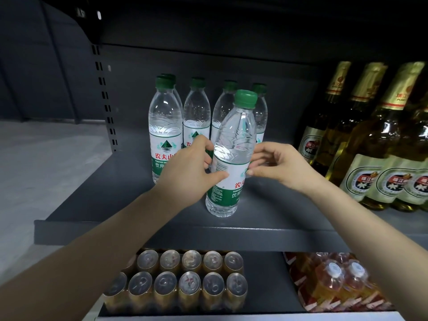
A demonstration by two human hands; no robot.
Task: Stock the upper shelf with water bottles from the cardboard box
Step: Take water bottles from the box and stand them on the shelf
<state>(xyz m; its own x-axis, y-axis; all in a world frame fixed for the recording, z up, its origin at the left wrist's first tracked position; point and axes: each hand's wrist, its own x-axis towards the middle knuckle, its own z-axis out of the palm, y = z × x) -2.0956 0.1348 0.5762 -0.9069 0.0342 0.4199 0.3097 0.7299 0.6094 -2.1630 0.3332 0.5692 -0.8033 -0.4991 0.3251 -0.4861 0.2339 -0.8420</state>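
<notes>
So: my left fingers (215, 176) and right fingers (251, 171) pinch the front bottle (228, 163) from either side at its label, thumb tips on the near face, the other fingers curled toward its shoulder. Left hand (187, 172) and right hand (281, 165) thus both hold this one bottle. It leans a little toward the back, its base apparently on the upper shelf (115, 205), just in front of the back row (196, 117).

Progress, as I judge it: the back row, five or so green-capped bottles standing upright against the rear panel, is already stocked; the front bottle is being set down or turned label-forward. Bare shelf remains in front and to the left, so more bottles can follow.

Limits of view: the cardboard box is out of frame, so I cannot tell how many bottles are left. A cap behind the leftmost bottle suggests a further one, mostly hidden. Whether the front bottle's base lies flat is unclear. Beer bottles (379, 144) at right are cut off by the frame edge; cans (185, 281) and a shrink-wrapped pack (335, 281) sit on the shelf below.
</notes>
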